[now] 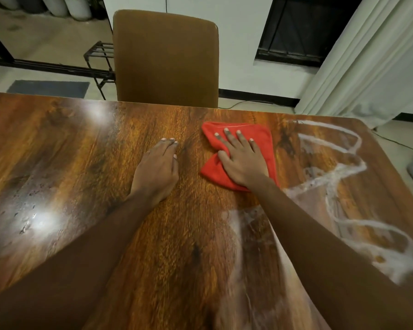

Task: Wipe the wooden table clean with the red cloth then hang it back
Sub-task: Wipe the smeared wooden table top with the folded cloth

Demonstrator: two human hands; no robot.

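A folded red cloth [260, 136] lies flat on the wooden table [86, 148], near its far edge and right of centre. My right hand [242, 159] presses down on the cloth with its fingers spread and straight. My left hand [156, 170] rests flat on the bare wood just left of the cloth, fingers together. A white foamy zigzag streak [343, 172] runs across the right part of the table, with a smeared wet patch [246, 234] under my right forearm.
A brown upholstered chair [166, 58] stands pushed against the table's far edge, directly behind the cloth. White curtains [372, 60] hang at the right. A black metal rack [100, 63] and a grey mat [49, 88] are on the floor at the back left.
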